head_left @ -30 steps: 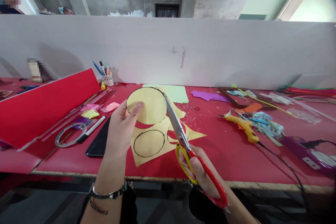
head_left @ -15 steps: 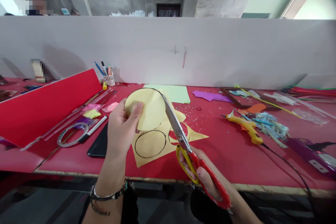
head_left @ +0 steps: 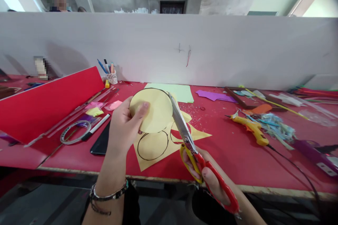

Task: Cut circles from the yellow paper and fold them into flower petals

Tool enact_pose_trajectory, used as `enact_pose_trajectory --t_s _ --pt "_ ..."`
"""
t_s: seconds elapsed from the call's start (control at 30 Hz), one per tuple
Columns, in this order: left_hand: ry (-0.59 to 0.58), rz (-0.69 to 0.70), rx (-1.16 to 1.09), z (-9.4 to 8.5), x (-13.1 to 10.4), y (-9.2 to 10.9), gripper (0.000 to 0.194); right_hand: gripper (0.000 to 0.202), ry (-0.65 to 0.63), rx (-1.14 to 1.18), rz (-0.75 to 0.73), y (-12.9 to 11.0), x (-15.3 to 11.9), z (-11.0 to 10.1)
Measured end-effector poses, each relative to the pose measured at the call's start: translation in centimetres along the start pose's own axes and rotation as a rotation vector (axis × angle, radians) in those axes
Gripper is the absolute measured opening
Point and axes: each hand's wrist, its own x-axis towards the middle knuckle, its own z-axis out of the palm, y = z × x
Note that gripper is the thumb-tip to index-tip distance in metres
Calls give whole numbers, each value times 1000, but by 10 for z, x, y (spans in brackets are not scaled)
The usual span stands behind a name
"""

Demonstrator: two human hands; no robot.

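Between thumb and fingers, my left hand [head_left: 125, 123] pinches a round yellow paper disc [head_left: 158, 110], raised above the table. My right hand [head_left: 208, 172] is wrapped round the red and yellow handles of large scissors [head_left: 183, 126]. The scissor blades lie close together, their tip at the disc's right edge. Under the disc, a yellow paper sheet [head_left: 151, 146] rests on the table, with a black circle drawn on it and a cut-out area at its right.
Around the red table [head_left: 211, 161] lie a glue gun [head_left: 250, 130], a tape roll [head_left: 75, 132], a marker [head_left: 96, 126], a dark phone-like slab [head_left: 101, 142], green paper [head_left: 182, 93] and purple paper [head_left: 215, 96]. A white partition [head_left: 148, 45] stands behind; a person's head shows beyond it.
The view has shifted slightly. The disc, both hands and the scissors appear a little further right. Both hands keep their holds.
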Motion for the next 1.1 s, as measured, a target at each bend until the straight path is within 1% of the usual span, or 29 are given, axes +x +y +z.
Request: enact_pose_trajectory --t_s 0.07,0.23,0.4,0.63,0.73,0.83,0.9,0.97,1.03,1.1 --pt "1 -9 1 1 -1 2 25 45 -8 22 -5 -3 3 0" --pt "6 -54 -35 5 -3 12 21 47 -100 58 -21 -3 9 0" --pt "10 -43 -76 6 -4 14 20 52 -79 88 2 -1 12 2" --pt "-17 -9 -102 3 -3 7 22 53 -72 127 25 -1 13 2" --pt "-71 -13 -220 1 -1 2 25 53 -69 141 23 0 14 4" --pt "-194 -62 -391 -1 3 -2 35 52 -51 142 28 -1 14 5" --pt "-247 -97 -440 -2 5 -5 37 52 -42 140 27 -1 14 6" --pt "-226 -125 -441 -1 7 -8 34 52 -37 138 23 -1 14 6" --pt "-155 -140 -438 2 7 -10 30 51 -34 134 19 0 14 7" --pt "-68 -115 -424 6 6 -10 26 50 -39 137 20 2 14 7"
